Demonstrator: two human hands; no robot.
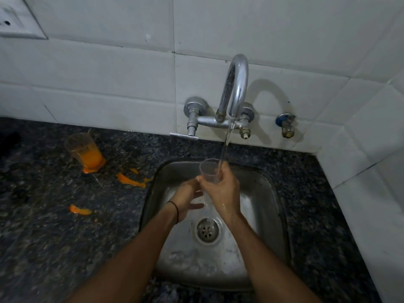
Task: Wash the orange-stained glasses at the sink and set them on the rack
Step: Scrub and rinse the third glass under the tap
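**Glass held under the running tap**

The right hand (220, 189) holds a clear glass (209, 171) upright over the sink (273, 215). Its fingers curl round the far and right side of the glass and the thumb presses on the near left side, so the lower half is wrapped in the hand and only the rim and upper wall stand clear above the fingers. A stream of water (226, 143) falls from the curved tap (237, 84) and meets the glass at the right side of its rim, just above the fingertips. The glass looks clear, with no orange showing in it.

The left hand (188, 197) sits lower and to the left, just beside the base of the glass. Its fingers are stretched out loosely towards the right and grip nothing; whether they touch the glass cannot be told. A thin dark band (176, 209) circles that wrist.

Below the hands lies the drain (207, 230). On the dark speckled counter (43, 215) to the left, well apart from the sink, a second glass (84, 149) stands with orange liquid in its bottom and a puddle at its foot. Orange smears (131, 181) lie between it and the sink.
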